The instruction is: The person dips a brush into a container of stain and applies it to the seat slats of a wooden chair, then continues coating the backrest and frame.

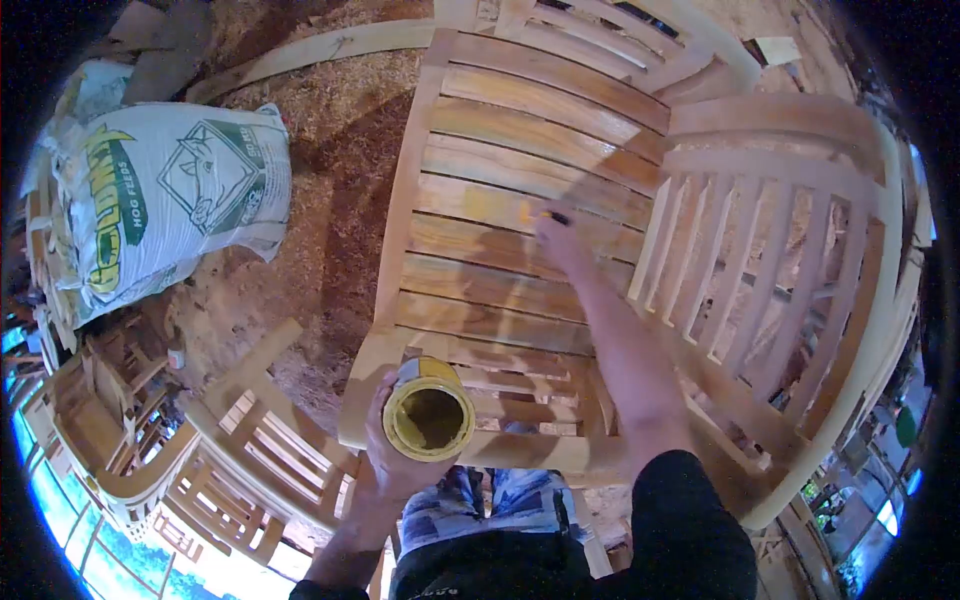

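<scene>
My left hand (385, 450) is wrapped round an open can (428, 366) with a yellow-smeared rim and a yellowish-brown inside. It is at the near side of a slatted wooden bench (520, 140). Out over the middle of the seat, my right hand (553, 235) is closed on a small tool with a dark end (557, 217) and a yellow-orange part towards the slats. Blur hides whether it is a brush or a spreader. A pale yellow patch (487, 200) lies on the slat just left of the tool.
The bench's slatted back (770, 270) rises at the right. A filled feed sack (190, 185) stands on the sawdust-strewn ground (340, 150) at the left. Another slatted wooden piece (270, 440) is at the lower left. A curved wooden strip (320, 50) lies at the far left.
</scene>
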Demonstrator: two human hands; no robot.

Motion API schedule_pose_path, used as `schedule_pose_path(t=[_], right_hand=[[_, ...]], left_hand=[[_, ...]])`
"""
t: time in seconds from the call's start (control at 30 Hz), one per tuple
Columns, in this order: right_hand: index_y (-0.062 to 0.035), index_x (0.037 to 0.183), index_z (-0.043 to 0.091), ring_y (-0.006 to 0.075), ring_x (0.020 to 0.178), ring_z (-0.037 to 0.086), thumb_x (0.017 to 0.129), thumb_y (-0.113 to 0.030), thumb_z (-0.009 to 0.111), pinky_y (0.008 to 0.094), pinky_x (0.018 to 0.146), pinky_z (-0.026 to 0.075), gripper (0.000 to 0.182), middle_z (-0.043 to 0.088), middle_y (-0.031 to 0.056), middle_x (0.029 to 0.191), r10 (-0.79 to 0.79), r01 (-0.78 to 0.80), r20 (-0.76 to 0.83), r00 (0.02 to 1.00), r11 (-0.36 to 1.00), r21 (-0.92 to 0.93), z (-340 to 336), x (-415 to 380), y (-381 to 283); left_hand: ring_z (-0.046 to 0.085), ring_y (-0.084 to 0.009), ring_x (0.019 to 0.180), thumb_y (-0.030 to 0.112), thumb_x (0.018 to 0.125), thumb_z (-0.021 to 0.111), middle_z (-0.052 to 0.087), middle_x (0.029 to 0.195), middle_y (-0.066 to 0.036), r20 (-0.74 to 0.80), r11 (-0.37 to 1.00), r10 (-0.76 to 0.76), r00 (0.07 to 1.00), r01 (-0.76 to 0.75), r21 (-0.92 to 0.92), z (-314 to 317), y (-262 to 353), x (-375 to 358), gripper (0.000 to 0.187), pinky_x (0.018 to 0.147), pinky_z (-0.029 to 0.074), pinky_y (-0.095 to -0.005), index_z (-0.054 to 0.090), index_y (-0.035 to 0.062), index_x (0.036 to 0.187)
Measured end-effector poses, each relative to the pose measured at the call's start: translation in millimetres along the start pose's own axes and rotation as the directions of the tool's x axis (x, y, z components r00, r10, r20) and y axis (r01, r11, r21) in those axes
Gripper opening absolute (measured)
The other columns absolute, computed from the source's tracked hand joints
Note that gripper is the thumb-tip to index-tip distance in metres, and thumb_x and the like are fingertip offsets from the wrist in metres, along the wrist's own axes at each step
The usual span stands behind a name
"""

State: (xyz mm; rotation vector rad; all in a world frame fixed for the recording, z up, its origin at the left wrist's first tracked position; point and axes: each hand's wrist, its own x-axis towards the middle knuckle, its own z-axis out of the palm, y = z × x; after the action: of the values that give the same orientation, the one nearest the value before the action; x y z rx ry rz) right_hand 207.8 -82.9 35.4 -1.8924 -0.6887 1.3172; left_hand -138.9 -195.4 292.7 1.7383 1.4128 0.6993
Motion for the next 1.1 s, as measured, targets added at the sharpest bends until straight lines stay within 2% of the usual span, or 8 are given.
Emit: schedule_pose_path(t=[0.13, 0.23, 0.3, 0.5, 0.7, 0.83, 0.93, 1.1], right_hand=[[-0.0047, 0.100, 0.074, 0.0093, 0.080, 0.059, 0.088, -0.006, 0.072, 0.0248, 0.069, 0.048, 0.013, 0.066, 0.0003, 0.090, 0.081, -0.022, -0.276, 0.958, 0.978, 0.209, -107, -38, 44], [-0.0036, 0.102, 0.074, 0.0105, 0.085, 0.063, 0.090, -0.010, 0.076, 0.0260, 0.076, 0.051, 0.014, 0.070, 0.0009, 0.093, -0.147, 0.153, -0.273, 0.951, 0.988, 0.002, -110, -57, 33], [-0.0065, 0.100, 0.076, 0.0125, 0.088, 0.066, 0.094, -0.019, 0.074, 0.0286, 0.081, 0.053, 0.014, 0.071, 0.0021, 0.092, -0.269, 0.200, -0.205, 0.941, 0.931, -0.305, -52, -66, -8], [-0.0050, 0.102, 0.075, 0.0180, 0.084, 0.070, 0.089, -0.017, 0.072, 0.0341, 0.078, 0.057, 0.018, 0.076, 0.0103, 0.090, -0.404, 0.403, 0.002, 0.915, 0.914, -0.054, 123, -16, -70], [-0.0031, 0.103, 0.077, 0.0125, 0.082, 0.066, 0.089, -0.015, 0.073, 0.0313, 0.077, 0.055, 0.018, 0.074, 0.0044, 0.088, -0.104, 0.050, -0.267, 0.958, 0.979, -0.199, -22, -6, 26], [-0.0111, 0.097, 0.075, 0.0321, 0.083, 0.070, 0.084, -0.017, 0.075, 0.0436, 0.077, 0.056, 0.014, 0.073, 0.0151, 0.094, -0.515, 0.014, -0.345, 0.784, 0.571, -0.821, -173, -48, 46], [-0.0095, 0.096, 0.073, 0.0382, 0.081, 0.068, 0.085, -0.019, 0.073, 0.0501, 0.076, 0.055, 0.014, 0.072, 0.0142, 0.093, -0.485, -0.135, -0.372, 0.791, 0.454, -0.880, -151, -50, 27], [-0.0080, 0.093, 0.072, 0.0352, 0.084, 0.071, 0.079, -0.024, 0.075, 0.0478, 0.072, 0.056, 0.021, 0.074, 0.0180, 0.089, -0.171, -0.044, -0.221, 0.960, 0.689, -0.723, 73, -23, -39]], left_hand=[[0.060, -0.0419, 0.126, 0.022, 0.061, 0.100, 0.050, 0.144, -0.030, -0.018, 0.996, -0.013, 1.000, 0.011, -0.093, 4, -14, -10, 0.117, 0.106, 0.053, -0.0482, 0.029, -0.0080, 0.148], [0.058, -0.0430, 0.129, 0.021, 0.062, 0.100, 0.049, 0.145, -0.030, -0.014, 0.984, -0.064, 0.998, 0.061, -0.169, 8, -22, -20, 0.118, 0.109, 0.050, -0.0504, 0.027, -0.0072, 0.149], [0.056, -0.0436, 0.130, 0.021, 0.062, 0.100, 0.048, 0.146, -0.030, -0.002, 0.988, -0.059, 0.998, 0.058, -0.144, 5, -17, -14, 0.119, 0.111, 0.048, -0.0519, 0.025, -0.0067, 0.150], [0.053, -0.0434, 0.135, 0.021, 0.062, 0.100, 0.046, 0.149, -0.030, 0.007, 0.985, -0.004, 1.000, 0.005, -0.175, 6, -8, -3, 0.124, 0.114, 0.044, -0.0536, 0.019, -0.0060, 0.153], [0.053, -0.0339, 0.131, 0.016, 0.062, 0.099, 0.045, 0.147, -0.022, -0.004, 0.982, -0.015, 1.000, 0.014, -0.190, -7, 4, 7, 0.122, 0.112, 0.046, -0.0468, 0.022, -0.0011, 0.155], [0.055, -0.0407, 0.132, 0.019, 0.062, 0.100, 0.047, 0.146, -0.029, 0.029, 0.951, -0.056, 0.998, 0.062, -0.301, 3, -8, -8, 0.124, 0.114, 0.044, -0.0508, 0.020, -0.0052, 0.154], [0.055, -0.0399, 0.133, 0.016, 0.062, 0.099, 0.045, 0.148, -0.028, 0.052, 0.954, -0.063, 0.997, 0.075, -0.292, 6, -4, -11, 0.126, 0.114, 0.045, -0.0511, 0.016, -0.0038, 0.155], [0.052, -0.0379, 0.135, 0.016, 0.063, 0.099, 0.042, 0.150, -0.027, 0.030, 0.954, -0.005, 1.000, 0.014, -0.300, 10, 5, -5, 0.126, 0.114, 0.045, -0.0510, 0.015, -0.0015, 0.156]])
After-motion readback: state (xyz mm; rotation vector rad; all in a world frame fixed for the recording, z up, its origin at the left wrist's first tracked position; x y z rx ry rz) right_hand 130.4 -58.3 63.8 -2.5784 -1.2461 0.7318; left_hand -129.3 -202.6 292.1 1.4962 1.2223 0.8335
